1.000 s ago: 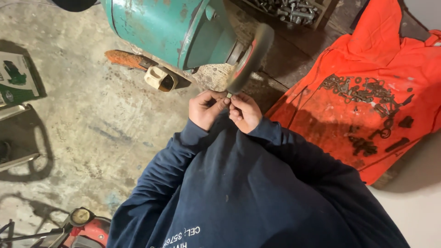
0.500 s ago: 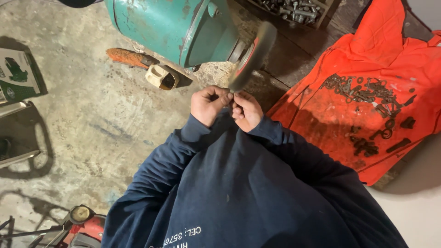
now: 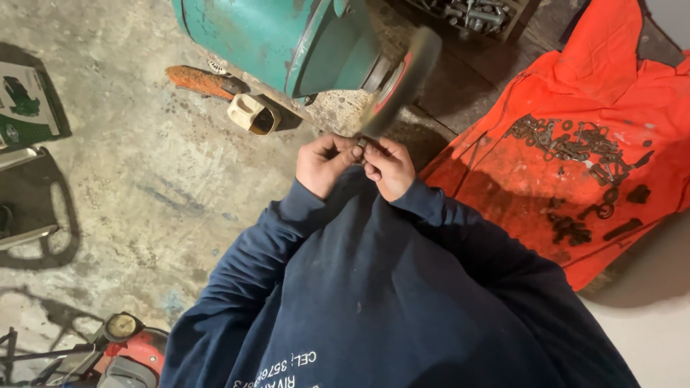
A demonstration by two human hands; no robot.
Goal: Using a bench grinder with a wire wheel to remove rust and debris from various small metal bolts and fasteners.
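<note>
Box (image 3: pixel 25 104): flat rectangular package, green and white with a dark picture on its face, lying on the concrete floor at the left edge, well to the left of the left hand (image 3: pixel 325 164).
Sweatshirt print (image 3: pixel 277 370): white lettering on dark blue cloth, bottom edge, below both hands.

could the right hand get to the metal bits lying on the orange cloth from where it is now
Probably yes, but not freely: the right hand and the left hand together pinch a small part at the grinding wheel. The orange cloth lies open, just beside it.
</note>
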